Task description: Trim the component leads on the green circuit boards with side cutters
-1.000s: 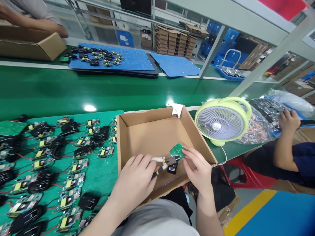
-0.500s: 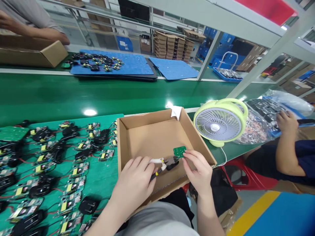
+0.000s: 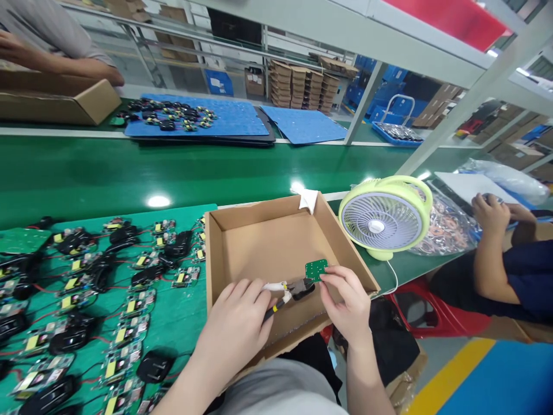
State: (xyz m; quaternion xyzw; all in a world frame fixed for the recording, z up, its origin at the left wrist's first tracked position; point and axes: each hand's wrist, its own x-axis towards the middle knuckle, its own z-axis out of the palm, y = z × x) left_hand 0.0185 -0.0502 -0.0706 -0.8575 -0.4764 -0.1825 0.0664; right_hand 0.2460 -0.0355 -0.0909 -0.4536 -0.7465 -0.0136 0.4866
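Note:
My left hand (image 3: 242, 314) is wrapped round the handles of a pair of pliers (image 3: 283, 293), one handle white, the other black and yellow. My right hand (image 3: 348, 297) pinches the right edge of a small green circuit board (image 3: 315, 269), solder side showing. The pliers' jaws are at the board's lower left edge; whether they grip anything is too small to tell. A black part (image 3: 303, 290) hangs just below the jaws. All this is over an open cardboard box (image 3: 259, 245).
Rows of circuit boards with black plugs (image 3: 129, 265) cover the green mat to the left. A green fan (image 3: 382, 222) stands right of the box. One person's hands (image 3: 492, 213) work at the far right; another person's arm (image 3: 82, 66) is at the upper left.
The green board and the pliers have barely shifted, and my hands keep their holds. At the right, the other person's hands have moved and a pale flat sheet now shows beside them.

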